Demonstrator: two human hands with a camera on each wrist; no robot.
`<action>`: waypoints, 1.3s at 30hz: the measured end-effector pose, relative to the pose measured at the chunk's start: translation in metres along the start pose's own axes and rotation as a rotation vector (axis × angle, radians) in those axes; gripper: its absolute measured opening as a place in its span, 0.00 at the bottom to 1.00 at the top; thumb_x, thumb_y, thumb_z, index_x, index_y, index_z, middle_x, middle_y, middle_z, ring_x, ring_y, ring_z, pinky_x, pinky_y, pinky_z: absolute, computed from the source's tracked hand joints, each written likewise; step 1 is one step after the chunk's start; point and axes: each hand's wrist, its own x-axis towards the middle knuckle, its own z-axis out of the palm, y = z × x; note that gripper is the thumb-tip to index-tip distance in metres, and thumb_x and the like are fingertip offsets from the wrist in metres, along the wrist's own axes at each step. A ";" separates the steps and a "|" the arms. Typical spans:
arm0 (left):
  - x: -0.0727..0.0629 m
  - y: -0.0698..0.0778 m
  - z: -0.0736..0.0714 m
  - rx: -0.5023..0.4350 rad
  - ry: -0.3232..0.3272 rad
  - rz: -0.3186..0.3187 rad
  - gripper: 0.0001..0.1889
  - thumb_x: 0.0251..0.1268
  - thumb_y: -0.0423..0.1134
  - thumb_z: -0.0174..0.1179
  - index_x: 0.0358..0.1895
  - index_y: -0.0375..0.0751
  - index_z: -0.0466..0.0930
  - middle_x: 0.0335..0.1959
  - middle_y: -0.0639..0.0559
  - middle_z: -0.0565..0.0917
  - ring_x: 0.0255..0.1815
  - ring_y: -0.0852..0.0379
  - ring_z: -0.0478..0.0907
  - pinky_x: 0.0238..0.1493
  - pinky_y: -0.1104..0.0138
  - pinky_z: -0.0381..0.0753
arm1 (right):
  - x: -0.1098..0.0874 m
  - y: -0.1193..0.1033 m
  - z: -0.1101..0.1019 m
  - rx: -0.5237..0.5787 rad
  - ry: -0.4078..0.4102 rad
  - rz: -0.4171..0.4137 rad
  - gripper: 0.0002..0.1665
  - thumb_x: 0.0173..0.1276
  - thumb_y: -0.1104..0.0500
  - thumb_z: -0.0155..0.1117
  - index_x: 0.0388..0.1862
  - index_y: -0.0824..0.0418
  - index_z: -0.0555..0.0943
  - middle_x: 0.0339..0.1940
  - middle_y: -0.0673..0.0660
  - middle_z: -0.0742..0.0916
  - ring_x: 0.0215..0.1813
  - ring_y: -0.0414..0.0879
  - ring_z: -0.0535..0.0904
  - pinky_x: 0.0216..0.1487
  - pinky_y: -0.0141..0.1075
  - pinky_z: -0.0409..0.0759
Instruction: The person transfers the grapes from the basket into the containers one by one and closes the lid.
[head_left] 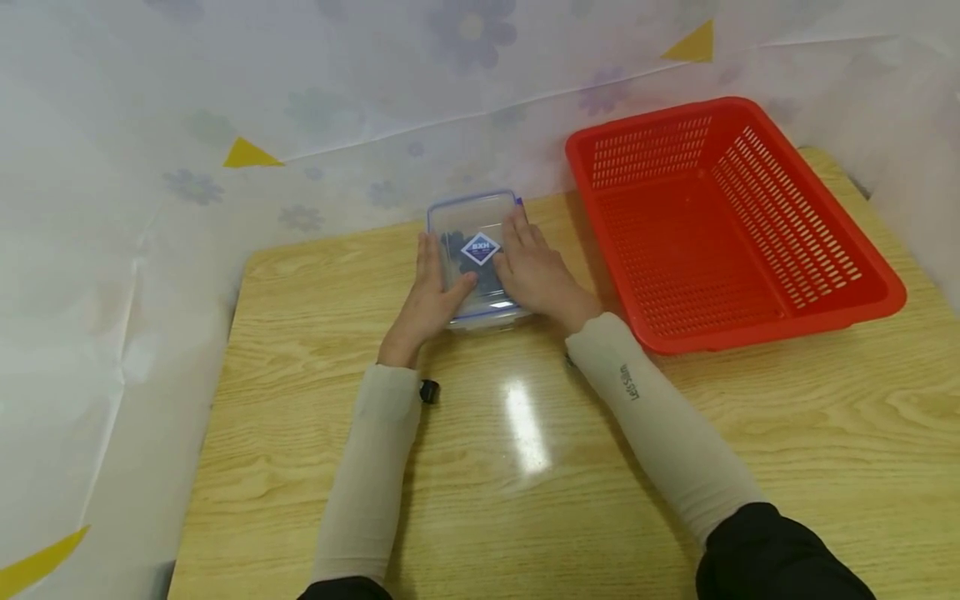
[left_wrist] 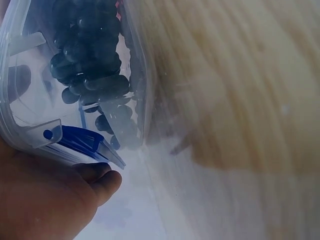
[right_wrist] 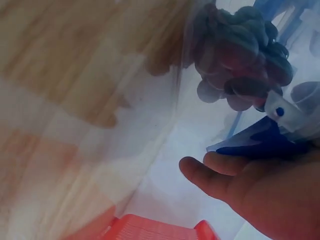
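A clear lidded food box (head_left: 471,211) with a blue seal and a diamond-shaped label (head_left: 480,248) stands near the table's back edge. Through its walls shows a cluster of dark grapes (right_wrist: 240,55). My left hand (head_left: 427,304) lies along the left side, its fingers straight and its thumb over the lid's edge. On the right side my right hand (head_left: 543,275) rests with extended fingers, thumb on the lid. In the left wrist view a blue-lined latch flap (left_wrist: 80,139) sticks out beside the fingertips. Another flap (right_wrist: 265,140) slants out above the fingers in the right wrist view.
To the right of the box stands a large red plastic basket (head_left: 690,242) with slotted walls. The wood-grain table (head_left: 480,500) meets a flower-patterned white sheet (head_left: 360,100) behind. Yellow tape pieces (head_left: 251,154) are stuck on that sheet.
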 end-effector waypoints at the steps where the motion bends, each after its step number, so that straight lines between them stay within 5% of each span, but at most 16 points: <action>1: 0.000 0.000 0.000 -0.003 0.000 0.001 0.52 0.75 0.61 0.52 0.81 0.42 0.22 0.81 0.48 0.22 0.81 0.47 0.31 0.77 0.59 0.37 | 0.000 -0.001 0.000 -0.007 0.002 0.006 0.41 0.82 0.46 0.32 0.83 0.62 0.33 0.82 0.55 0.30 0.82 0.62 0.37 0.76 0.60 0.48; 7: -0.003 -0.002 -0.002 -0.017 -0.003 0.019 0.51 0.76 0.60 0.51 0.81 0.43 0.24 0.81 0.50 0.22 0.81 0.49 0.30 0.77 0.59 0.36 | 0.000 -0.007 0.002 0.004 0.035 0.033 0.42 0.78 0.49 0.34 0.83 0.62 0.37 0.83 0.56 0.34 0.81 0.64 0.43 0.74 0.62 0.52; 15: -0.001 -0.006 -0.005 -0.021 0.035 0.065 0.36 0.84 0.50 0.35 0.82 0.39 0.29 0.82 0.43 0.26 0.81 0.46 0.26 0.77 0.58 0.31 | 0.002 -0.006 0.005 0.025 0.069 -0.002 0.41 0.81 0.46 0.32 0.83 0.64 0.38 0.83 0.57 0.35 0.81 0.62 0.47 0.76 0.56 0.54; 23: -0.001 -0.004 -0.001 -0.120 0.054 0.026 0.35 0.85 0.47 0.37 0.82 0.42 0.31 0.81 0.36 0.29 0.81 0.42 0.26 0.77 0.47 0.32 | 0.002 -0.003 0.004 0.050 0.052 0.000 0.41 0.82 0.46 0.34 0.83 0.63 0.37 0.83 0.56 0.34 0.80 0.64 0.48 0.76 0.56 0.53; 39: 0.001 -0.006 -0.002 -0.206 0.064 0.003 0.36 0.84 0.45 0.42 0.83 0.43 0.34 0.82 0.39 0.33 0.82 0.44 0.29 0.77 0.57 0.30 | 0.002 -0.001 0.004 0.075 0.055 -0.047 0.42 0.83 0.48 0.38 0.83 0.66 0.38 0.83 0.61 0.35 0.82 0.60 0.42 0.79 0.49 0.45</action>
